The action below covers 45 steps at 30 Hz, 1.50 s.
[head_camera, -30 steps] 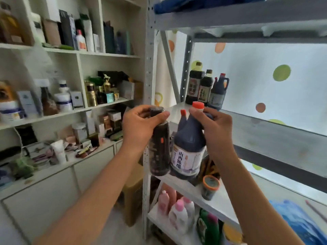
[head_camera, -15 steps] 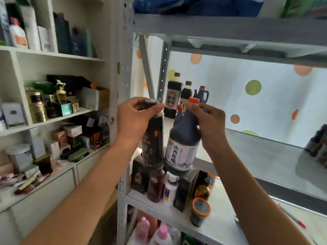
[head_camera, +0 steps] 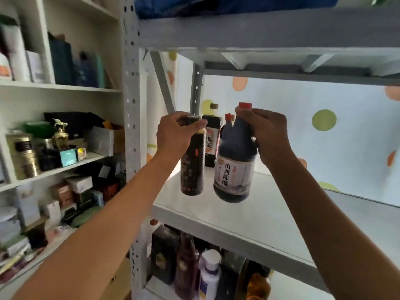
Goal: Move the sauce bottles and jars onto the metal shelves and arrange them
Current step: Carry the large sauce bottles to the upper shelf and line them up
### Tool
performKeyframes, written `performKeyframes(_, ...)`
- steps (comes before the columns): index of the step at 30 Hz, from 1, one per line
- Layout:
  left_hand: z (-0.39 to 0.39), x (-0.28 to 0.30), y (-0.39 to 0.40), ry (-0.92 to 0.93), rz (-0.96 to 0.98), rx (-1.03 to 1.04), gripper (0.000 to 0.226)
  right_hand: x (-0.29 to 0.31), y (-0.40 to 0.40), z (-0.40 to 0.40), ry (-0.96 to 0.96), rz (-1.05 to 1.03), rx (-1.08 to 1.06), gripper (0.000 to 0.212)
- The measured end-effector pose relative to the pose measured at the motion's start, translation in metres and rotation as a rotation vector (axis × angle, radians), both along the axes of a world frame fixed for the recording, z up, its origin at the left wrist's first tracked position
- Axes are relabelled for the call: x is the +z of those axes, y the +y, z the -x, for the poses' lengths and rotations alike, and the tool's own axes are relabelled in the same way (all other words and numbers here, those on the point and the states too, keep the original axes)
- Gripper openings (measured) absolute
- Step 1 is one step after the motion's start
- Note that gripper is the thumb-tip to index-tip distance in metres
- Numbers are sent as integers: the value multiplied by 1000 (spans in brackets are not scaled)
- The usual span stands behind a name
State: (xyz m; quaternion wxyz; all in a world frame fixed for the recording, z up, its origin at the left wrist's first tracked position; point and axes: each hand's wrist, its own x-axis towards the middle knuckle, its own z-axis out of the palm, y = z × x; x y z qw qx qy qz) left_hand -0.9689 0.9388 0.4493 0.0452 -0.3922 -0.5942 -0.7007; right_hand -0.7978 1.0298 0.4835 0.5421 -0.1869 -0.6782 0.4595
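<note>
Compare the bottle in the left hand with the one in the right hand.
The slim dark bottle is a narrow cylinder; the vinegar jug is wider with sloped shoulders. The jug has a red cap and a big pale label; the slim bottle's cap is dark, its print small. Both hang above the metal shelf, gripped at the top.

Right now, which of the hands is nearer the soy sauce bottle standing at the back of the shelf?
Left. The left hand sits just in front of the soy sauce bottle, overlapping its left edge; the right hand is farther right, beyond the vinegar jug.
</note>
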Motion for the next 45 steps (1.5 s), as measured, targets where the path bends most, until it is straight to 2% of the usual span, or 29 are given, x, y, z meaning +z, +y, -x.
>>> performKeyframes(8, 47, 8, 93, 107, 47, 173, 42, 6, 72, 20, -43, 31, 42, 29)
performKeyframes(11, 62, 4, 118, 75, 45, 174, 41, 4, 94, 25, -46, -17, 57, 33)
performKeyframes(16, 80, -3, 147, 81, 53, 176, 34, 0, 127, 35, -88, -147, 102, 58)
performKeyframes(19, 88, -6, 161, 91, 77, 216, 31, -2, 142, 42, -105, -167, 108, 62)
performKeyframes(21, 93, -9, 170, 105, 98, 237, 31, -5, 148, 45, -112, -170, 108, 54)
performKeyframes(24, 98, -18, 184, 87, 137, 234, 32, -8, 156, 48, -139, -161, 106, 22)
performKeyframes(26, 101, -24, 191, 89, 174, 220, 31, -11, 160, 49, -169, -168, 102, 11)
performKeyframes(32, 98, -35, 201, 35, 235, 111, 35, -18, 170, 55, -193, -183, 37, 23)
performKeyframes(38, 85, -34, 179, -46, 330, 72, 62, -21, 172, 65, -224, -255, -54, 47)
performKeyframes(39, 82, -33, 168, -28, 342, 99, 61, -21, 171, 70, -226, -263, -71, 45)
performKeyframes(43, 62, -36, 113, 116, 392, 170, 49, -20, 166, 91, -260, -317, -101, 13)
performKeyframes(45, 51, -45, 89, 178, 383, 187, 50, -22, 164, 101, -298, -379, -107, 9)
